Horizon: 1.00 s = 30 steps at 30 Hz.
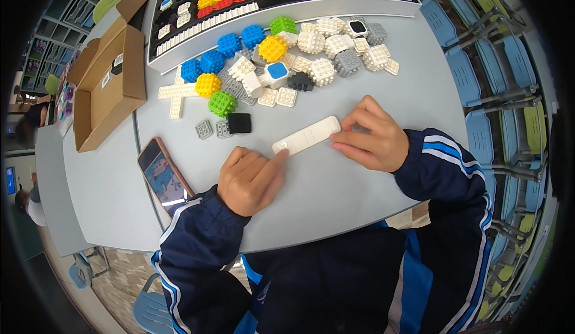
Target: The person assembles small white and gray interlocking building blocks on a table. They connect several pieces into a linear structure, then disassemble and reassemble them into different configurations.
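A long white bar [307,135] with rounded ends lies slantwise at the front of the grey table. At its left end, my left hand [250,179] has the index fingertip against the bar and the other fingers curled in; its thumb is hard to make out. My right hand [372,136] pinches the right end between thumb and fingers. Just beyond the bar are a black square block [239,123] and small grey studded plates [204,130]. A pile of studded blocks spreads farther back, with a yellow one [273,48], a green one [222,103] and white ones [322,71].
A silver-edged case [281,25] with coloured bricks in black trays spans the table's back. An open cardboard box [129,76] stands at the left. A phone [165,175] lies by my left forearm. Blue chairs [464,73] line the right side.
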Tool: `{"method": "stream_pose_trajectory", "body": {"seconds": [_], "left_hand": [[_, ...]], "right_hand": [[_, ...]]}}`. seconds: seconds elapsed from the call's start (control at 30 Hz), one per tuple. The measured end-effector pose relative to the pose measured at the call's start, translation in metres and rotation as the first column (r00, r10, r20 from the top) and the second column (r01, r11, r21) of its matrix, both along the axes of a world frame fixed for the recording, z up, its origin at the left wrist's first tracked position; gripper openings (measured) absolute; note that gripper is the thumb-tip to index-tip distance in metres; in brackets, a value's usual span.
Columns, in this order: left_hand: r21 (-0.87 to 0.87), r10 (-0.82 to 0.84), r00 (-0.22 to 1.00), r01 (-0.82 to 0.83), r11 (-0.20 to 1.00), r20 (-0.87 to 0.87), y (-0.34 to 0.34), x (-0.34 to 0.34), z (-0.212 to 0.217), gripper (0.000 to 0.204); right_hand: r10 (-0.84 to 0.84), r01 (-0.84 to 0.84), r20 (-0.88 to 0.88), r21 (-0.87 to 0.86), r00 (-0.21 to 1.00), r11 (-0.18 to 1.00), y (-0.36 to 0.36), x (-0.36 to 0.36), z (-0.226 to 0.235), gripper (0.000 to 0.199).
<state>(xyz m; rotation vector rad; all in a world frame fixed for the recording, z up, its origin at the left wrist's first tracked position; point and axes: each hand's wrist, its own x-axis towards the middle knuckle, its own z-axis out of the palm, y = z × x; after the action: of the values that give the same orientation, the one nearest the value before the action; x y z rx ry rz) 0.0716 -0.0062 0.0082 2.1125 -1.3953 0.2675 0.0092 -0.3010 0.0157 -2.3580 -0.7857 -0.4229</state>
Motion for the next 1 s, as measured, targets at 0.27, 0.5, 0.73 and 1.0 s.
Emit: {"method": "stream_pose_trajectory", "body": {"seconds": [0.27, 0.5, 0.73, 1.0], "left_hand": [[0.026, 0.212, 0.974, -0.211, 0.977, -0.083, -0.005, 0.001, 0.008, 0.033], [-0.071, 0.076, 0.997, -0.077, 0.994, -0.013, 0.002, 0.002, 0.0, 0.03], [0.013, -0.096, 0.994, 0.096, 0.995, 0.058, 0.008, 0.005, 0.005, 0.027], [0.004, -0.047, 0.997, 0.047, 0.999, -0.068, 0.006, 0.0, 0.009, 0.029]], "right_hand": [[-0.221, 0.224, -0.062, 0.041, 0.973, 0.974, 0.009, 0.003, -0.003, 0.03], [-0.034, 0.035, -0.02, 0.049, 0.999, 0.998, -0.003, 0.002, -0.001, 0.019], [0.147, -0.15, 0.048, 0.063, 0.988, 0.987, -0.01, 0.001, -0.006, 0.013], [0.136, -0.135, -0.028, 0.048, 0.99, 0.99, -0.014, -0.002, 0.0, 0.026]]}}
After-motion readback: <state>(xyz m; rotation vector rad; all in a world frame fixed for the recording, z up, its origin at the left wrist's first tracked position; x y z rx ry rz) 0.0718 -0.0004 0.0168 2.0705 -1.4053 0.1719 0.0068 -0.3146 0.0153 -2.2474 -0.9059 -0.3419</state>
